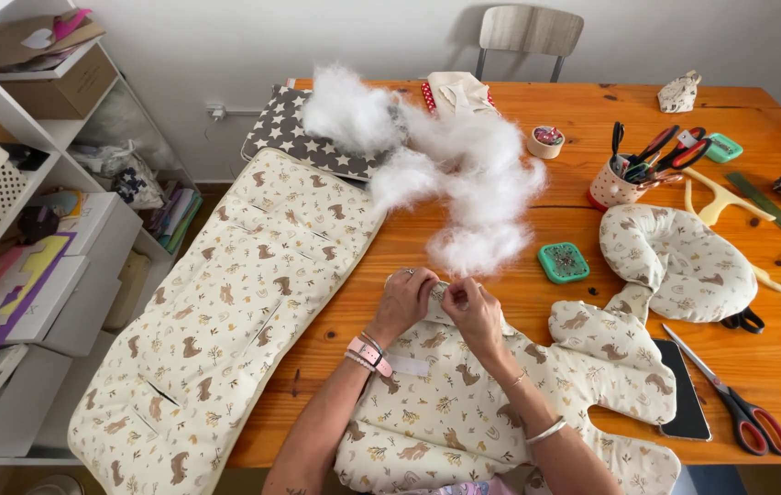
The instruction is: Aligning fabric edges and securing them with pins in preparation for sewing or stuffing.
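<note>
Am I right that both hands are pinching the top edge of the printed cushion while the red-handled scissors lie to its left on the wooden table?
Not quite: the head view shows the red-handled scissors to the right of the printed cushion, not the left. Both hands, left and right, do pinch its top edge.

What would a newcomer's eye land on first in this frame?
Probably the big heap of white stuffing at the middle of the wooden table. Just below it, the left hand and right hand pinch the top edge of a cream animal-print cushion. A long matching pad hangs over the table's left edge, and red-handled scissors lie at the right.
</note>
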